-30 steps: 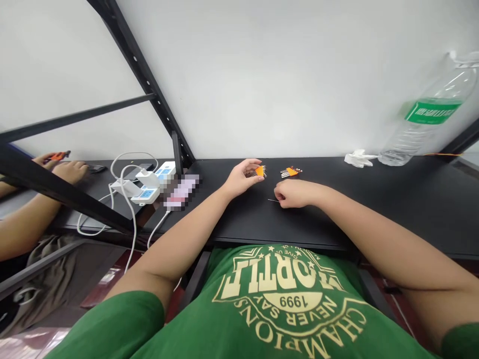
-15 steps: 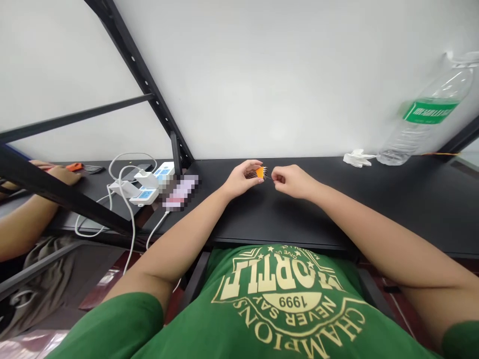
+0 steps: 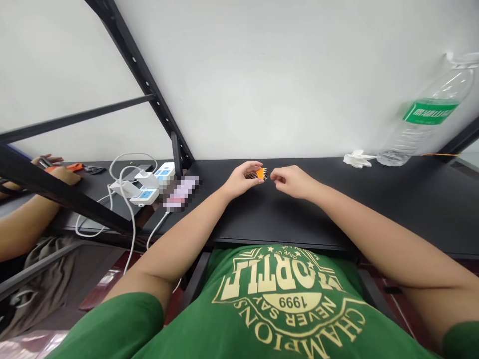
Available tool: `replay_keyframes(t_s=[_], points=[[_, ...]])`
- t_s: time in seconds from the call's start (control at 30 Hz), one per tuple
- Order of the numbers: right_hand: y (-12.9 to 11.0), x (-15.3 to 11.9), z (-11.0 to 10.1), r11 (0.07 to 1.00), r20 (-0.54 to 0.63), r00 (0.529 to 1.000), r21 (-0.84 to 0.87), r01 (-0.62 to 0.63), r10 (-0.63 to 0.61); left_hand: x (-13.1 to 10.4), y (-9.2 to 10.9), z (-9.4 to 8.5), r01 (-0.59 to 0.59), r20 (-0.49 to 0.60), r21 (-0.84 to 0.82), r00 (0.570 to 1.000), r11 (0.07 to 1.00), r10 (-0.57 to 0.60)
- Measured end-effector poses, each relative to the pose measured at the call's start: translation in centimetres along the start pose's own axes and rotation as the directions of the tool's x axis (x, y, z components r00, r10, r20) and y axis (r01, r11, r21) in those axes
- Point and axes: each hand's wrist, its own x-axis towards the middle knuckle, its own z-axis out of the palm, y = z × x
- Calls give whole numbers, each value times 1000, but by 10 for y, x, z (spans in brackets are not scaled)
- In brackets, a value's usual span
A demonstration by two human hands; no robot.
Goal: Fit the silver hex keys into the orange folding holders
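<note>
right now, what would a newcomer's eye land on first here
Probably the lettered green shirt, filling the bottom middle of the view. Just above it, over the black desk, the left hand holds a small bright orange holder of thin rods, with the right hand close by. Far right, a big clear bottle with a green band stands near the pale wall.
</note>
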Motion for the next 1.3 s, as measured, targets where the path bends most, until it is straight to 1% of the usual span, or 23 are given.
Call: replay_keyframes(t_s=[0.07,0.17,0.23,0.3,0.37,0.43,0.57,0.7,0.83,0.97,1.03,1.1,1.17,1.3], points=[[0,0,0,999,12,1000,-32,14,-13,0,-2,0,-5,3,10,1000,1000,5],[1,-1,-2,989,15,998,-134,68,-66,1,-6,-2,-21,16,49,1000,999,20],[3,-1,-3,974,6,995,-201,102,-103,0,-7,-2,-32,20,104,999,994,30],[5,-1,-3,966,-10,991,-227,125,-130,-1,-6,-2,-40,25,167,999,985,36],[6,-1,-2,972,-29,990,-197,130,-138,-2,-4,-1,-48,34,208,999,977,42],[6,0,0,985,-51,991,-122,118,-125,-3,-2,1,-62,51,225,997,972,52],[-2,2,7,994,-81,991,10,109,-108,-3,-1,5,-111,91,258,992,960,90],[-13,2,12,994,-78,993,48,93,-90,-3,-2,6,-125,84,259,991,958,107],[-12,2,19,994,-49,996,85,76,-72,-4,-3,5,-120,79,288,992,950,102],[-4,1,24,966,-46,999,258,-13,26,-4,-3,4,-122,85,282,991,952,102],[-2,1,25,951,-56,996,304,-53,74,-4,-2,5,-118,70,251,992,961,103],[-1,1,25,955,-61,993,287,-79,100,-4,-1,6,-121,70,221,992,968,108],[0,2,23,965,-64,991,246,-95,114,-4,-1,6,-132,92,209,989,969,115],[6,3,20,989,-26,995,114,-98,101,-5,1,6,-131,118,223,987,966,107]])
